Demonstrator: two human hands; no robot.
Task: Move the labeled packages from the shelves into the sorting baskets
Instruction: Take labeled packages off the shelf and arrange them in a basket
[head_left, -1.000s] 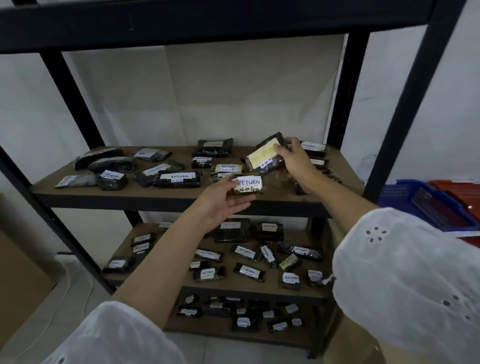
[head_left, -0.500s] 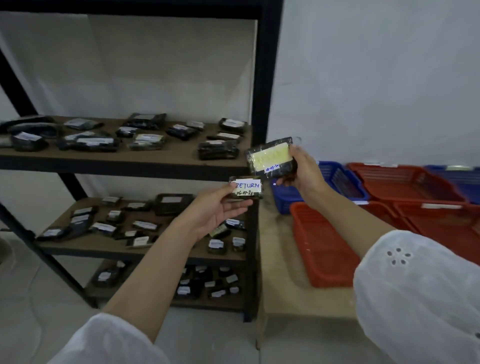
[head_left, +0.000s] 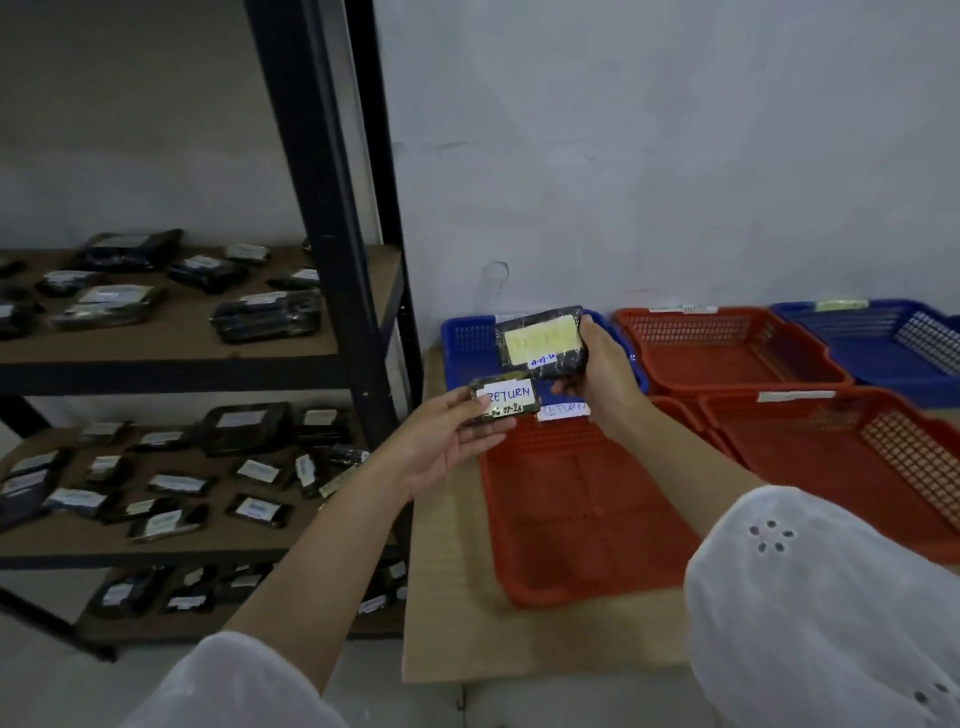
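Note:
My left hand (head_left: 441, 441) holds a small dark package with a white RETURN label (head_left: 506, 397) over the back edge of the near red basket (head_left: 571, 519). My right hand (head_left: 602, 369) grips a larger dark package with a yellow label (head_left: 543, 340) in front of the blue basket (head_left: 467, 343). A white RETURN tag (head_left: 563, 411) sits on the red basket's back rim, partly hidden by my right hand. Many more dark labeled packages (head_left: 265, 314) lie on the black shelf unit (head_left: 332, 208) at the left.
Further red baskets (head_left: 727, 348) (head_left: 857, 457) and another blue basket (head_left: 883, 338) stand to the right along the white wall, all on a brown board (head_left: 447, 597). The shelf post stands close to the board's left edge.
The view has swung right from the shelves to the baskets. Both hands carried their packages away from the shelf and now hold them above the baskets.

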